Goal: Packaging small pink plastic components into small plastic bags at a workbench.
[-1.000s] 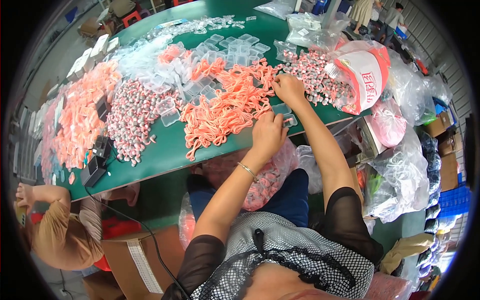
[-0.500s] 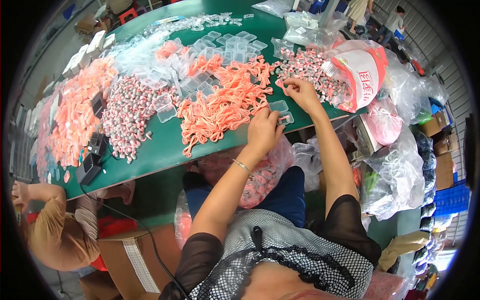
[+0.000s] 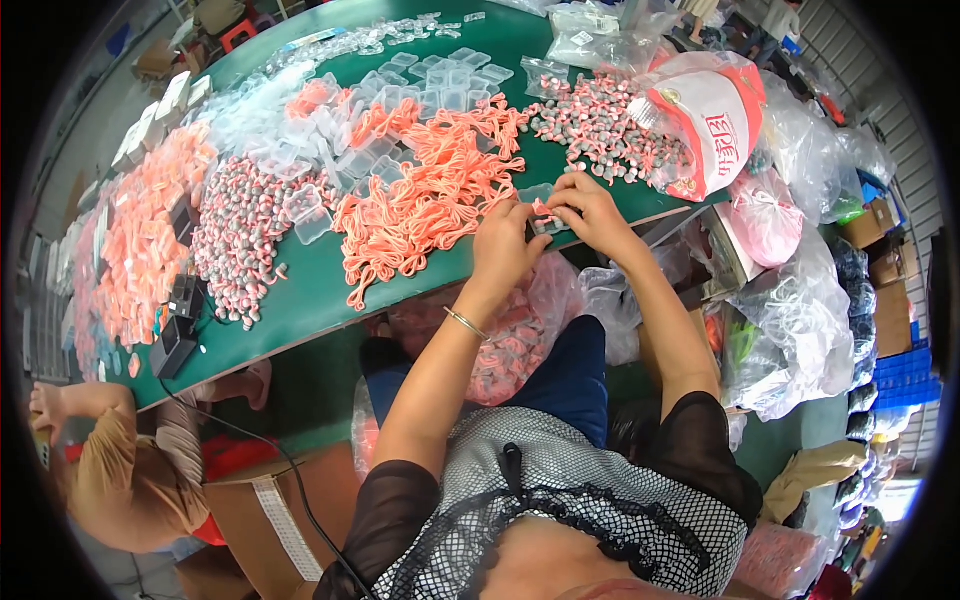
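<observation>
At the near edge of the green table (image 3: 300, 300), the left hand (image 3: 505, 250) and right hand (image 3: 590, 212) meet over a small clear plastic case (image 3: 545, 208), both pinching it between fingertips with a bit of orange cord at its rim. To do this well, I judge the left hand should steady the case flat while the right tucks the cord fully inside before closing, keeping loose loops off the hinge. The case is see-through, squarish and shallow; whether its lid is open I cannot tell. Just left of the hands sprawls a heap of orange cords (image 3: 420, 200); beyond the right hand lies a pile of small grey-and-pink pieces (image 3: 600, 130) spilling from a white-and-red bag (image 3: 710, 125).
</observation>
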Available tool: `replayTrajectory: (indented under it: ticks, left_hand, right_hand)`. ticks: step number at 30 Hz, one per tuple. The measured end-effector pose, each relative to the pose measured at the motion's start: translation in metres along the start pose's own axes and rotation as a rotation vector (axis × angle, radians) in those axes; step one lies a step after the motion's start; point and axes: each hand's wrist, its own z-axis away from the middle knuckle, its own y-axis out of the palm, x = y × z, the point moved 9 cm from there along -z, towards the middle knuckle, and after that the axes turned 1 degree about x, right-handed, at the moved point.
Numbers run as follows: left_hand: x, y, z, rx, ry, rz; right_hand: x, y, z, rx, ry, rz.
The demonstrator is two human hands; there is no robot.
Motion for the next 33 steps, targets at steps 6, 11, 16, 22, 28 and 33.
replayTrajectory:
  ticks: [6,11,16,22,28,33]
  left_hand:
    - [0.004,0.001,0.0,0.005,-0.015,0.011]
    - [0.0,0.001,-0.003,-0.004,-0.029,0.057]
    - [0.002,0.002,0.0,0.069,-0.029,-0.033]
    - [-0.002,0.0,-0.001,0.059,-0.019,-0.035]
    - [-0.002,0.0,-0.001,0.067,-0.03,-0.046]
    - [-0.001,0.004,-0.002,0.061,-0.003,-0.041]
  right_hand:
    - [-0.015,0.006,-0.001,0.146,0.152,-0.065]
    - [-0.005,0.001,0.003,0.092,0.011,0.113]
    - [0.023,0.006,0.021,0.106,-0.176,0.308]
    - [0.024,-0.001,0.036,-0.019,-0.122,0.32]
    - [-0.012,-0.007,-0.007,0.022,0.067,0.274]
    - [-0.031,0.01,-0.018,0.098,0.127,0.275]
